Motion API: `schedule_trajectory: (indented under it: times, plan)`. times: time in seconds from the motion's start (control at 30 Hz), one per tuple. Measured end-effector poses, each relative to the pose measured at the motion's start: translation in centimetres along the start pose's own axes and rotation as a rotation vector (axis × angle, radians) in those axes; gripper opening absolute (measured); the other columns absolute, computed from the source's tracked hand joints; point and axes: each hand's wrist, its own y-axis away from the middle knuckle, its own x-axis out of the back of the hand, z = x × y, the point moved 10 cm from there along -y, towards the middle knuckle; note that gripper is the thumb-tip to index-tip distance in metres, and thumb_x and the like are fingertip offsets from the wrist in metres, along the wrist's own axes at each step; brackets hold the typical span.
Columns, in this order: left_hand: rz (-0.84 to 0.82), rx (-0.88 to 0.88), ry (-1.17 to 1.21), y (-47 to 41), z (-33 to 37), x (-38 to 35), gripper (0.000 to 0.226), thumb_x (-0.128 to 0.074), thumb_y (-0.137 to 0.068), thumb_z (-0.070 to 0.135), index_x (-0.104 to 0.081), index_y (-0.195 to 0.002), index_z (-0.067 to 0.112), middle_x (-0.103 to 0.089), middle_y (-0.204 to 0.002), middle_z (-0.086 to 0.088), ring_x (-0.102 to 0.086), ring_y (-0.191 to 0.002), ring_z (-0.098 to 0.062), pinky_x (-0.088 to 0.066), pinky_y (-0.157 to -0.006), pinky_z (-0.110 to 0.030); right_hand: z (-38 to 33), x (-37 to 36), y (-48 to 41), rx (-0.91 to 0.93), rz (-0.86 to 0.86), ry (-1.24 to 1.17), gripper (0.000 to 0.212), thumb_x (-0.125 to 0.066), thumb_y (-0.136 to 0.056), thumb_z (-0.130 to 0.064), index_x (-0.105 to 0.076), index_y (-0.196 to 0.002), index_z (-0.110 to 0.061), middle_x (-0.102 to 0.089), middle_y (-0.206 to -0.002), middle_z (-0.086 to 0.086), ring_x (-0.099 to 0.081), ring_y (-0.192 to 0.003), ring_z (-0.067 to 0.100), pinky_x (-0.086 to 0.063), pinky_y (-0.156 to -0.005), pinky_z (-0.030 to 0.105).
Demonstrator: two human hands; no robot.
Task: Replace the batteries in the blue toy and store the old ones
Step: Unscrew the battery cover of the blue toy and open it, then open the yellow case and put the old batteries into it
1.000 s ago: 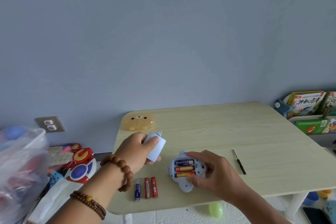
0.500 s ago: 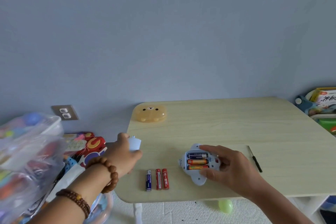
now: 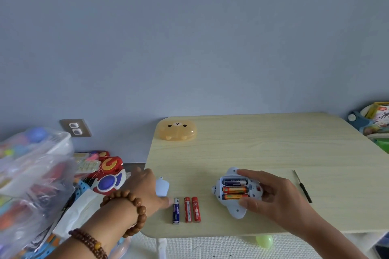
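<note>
The pale blue toy [image 3: 235, 209] lies upside down on the wooden table [image 3: 273, 149], its battery bay open. Three batteries [image 3: 234, 189] sit inside, one dark blue and two orange. My right hand [image 3: 273, 197] grips the toy from the right side. The pale blue battery cover [image 3: 162, 187] rests low at the table's left edge, pinched in the fingers of my left hand [image 3: 145, 190]. Just right of that hand, three loose batteries lie side by side: a blue one [image 3: 176, 210] and two red ones [image 3: 192, 209].
A small black screwdriver [image 3: 303, 187] lies to the right of the toy. An orange bear-faced case [image 3: 176, 131] sits at the table's far left corner. Bagged toys [image 3: 31, 178] crowd the floor on the left. A green ball [image 3: 264, 241] lies under the table.
My left hand has carried the battery cover from above the table out to the left, then down to the table's left edge beside the loose batteries. My right hand stays on the toy.
</note>
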Motion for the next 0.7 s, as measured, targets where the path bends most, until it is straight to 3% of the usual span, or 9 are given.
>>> schedule_trajectory:
  times: [0.37,0.5,0.6,0.7]
  plan:
    - [-0.027,-0.016,-0.076,0.2,-0.2,-0.9,0.084,-0.07,-0.071,0.066,-0.037,-0.132,0.018,-0.041,-0.128,-0.007,-0.056,-0.111,-0.021,-0.054,-0.09,-0.029,-0.9,0.0,-0.1,0.033,-0.012,0.024,0.058,-0.088,-0.069,-0.029,-0.068,-0.122,-0.037,-0.074,-0.109,-0.011,-0.074,-0.097,0.011,-0.062,-0.084,0.034]
    - [-0.034,-0.031,-0.058,0.4,-0.3,-0.7,0.083,-0.071,-0.07,0.065,-0.037,-0.132,0.02,-0.04,-0.123,-0.006,-0.056,-0.106,-0.018,-0.052,-0.087,-0.026,-1.8,0.3,-0.2,0.103,0.015,0.159,0.059,-0.084,-0.067,-0.047,-0.066,-0.124,-0.045,-0.067,-0.112,-0.016,-0.068,-0.087,0.013,-0.056,-0.068,0.021]
    - [-0.097,-0.032,-0.096,0.7,-0.6,-0.8,0.086,-0.074,-0.068,0.061,-0.036,-0.134,0.021,-0.039,-0.124,-0.007,-0.056,-0.106,-0.019,-0.05,-0.092,-0.027,-1.9,0.2,-0.3,0.102,-0.007,0.209,0.065,-0.086,-0.069,-0.046,-0.062,-0.129,-0.042,-0.062,-0.115,-0.02,-0.067,-0.085,0.01,-0.054,-0.064,0.016]
    - [-0.109,0.015,-0.159,0.7,-0.7,-1.1,0.085,-0.076,-0.071,0.054,-0.032,-0.135,0.021,-0.037,-0.129,-0.008,-0.057,-0.109,-0.021,-0.049,-0.087,-0.024,-2.9,0.8,-0.7,0.139,-0.039,0.292,0.074,-0.075,-0.068,-0.073,-0.053,-0.134,-0.05,-0.058,-0.124,-0.022,-0.066,-0.097,0.009,-0.059,-0.07,0.026]
